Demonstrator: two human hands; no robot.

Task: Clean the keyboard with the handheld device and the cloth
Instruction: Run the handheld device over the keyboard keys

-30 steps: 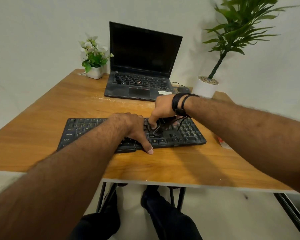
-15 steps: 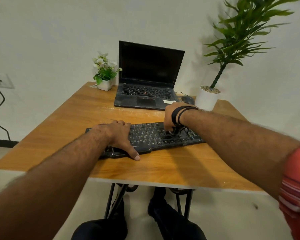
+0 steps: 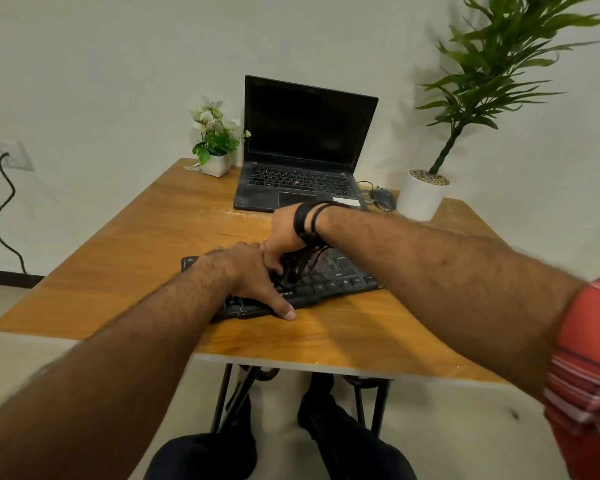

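A black keyboard (image 3: pixel 340 275) lies across the near middle of the wooden table (image 3: pixel 136 258). My left hand (image 3: pixel 246 271) rests flat on its left half, thumb at the front edge, fingers apart, holding nothing. My right hand (image 3: pixel 284 233) reaches down over the middle keys, fingers closed around a small dark handheld device (image 3: pixel 293 271) that touches the keys; most of the device is hidden under the hand. Black bands circle my right wrist. No cloth is visible.
An open black laptop (image 3: pixel 302 157) stands at the back of the table, a mouse (image 3: pixel 381 197) to its right. A small flower pot (image 3: pixel 217 164) sits back left, a tall plant in a white pot (image 3: pixel 421 197) back right. My legs show under the table.
My right hand with the device has moved left along the keys, close to my left hand. My head has pulled back, so the table sits farther away.
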